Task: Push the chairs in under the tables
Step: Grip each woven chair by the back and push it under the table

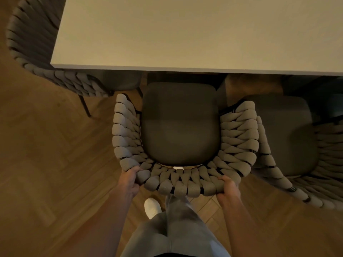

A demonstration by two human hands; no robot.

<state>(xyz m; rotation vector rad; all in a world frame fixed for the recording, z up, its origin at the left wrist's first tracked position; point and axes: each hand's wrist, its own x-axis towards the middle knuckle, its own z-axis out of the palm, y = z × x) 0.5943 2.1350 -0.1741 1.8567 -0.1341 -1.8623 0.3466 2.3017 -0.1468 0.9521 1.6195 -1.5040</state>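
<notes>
Warm, dim light falls on a herringbone wood floor [46, 164] (brown planks, laid in zigzag) that runs beneath a pale, bare tabletop [185, 34].

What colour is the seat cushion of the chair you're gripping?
Dark grey-brown seat cushion, seen clearly in the head view.

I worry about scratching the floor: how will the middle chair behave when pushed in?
The middle chair probably slides rather than tips: both hands grip its backrest. Its thin legs may scrape the wood floor. The woven rope likely gives slightly.
</notes>
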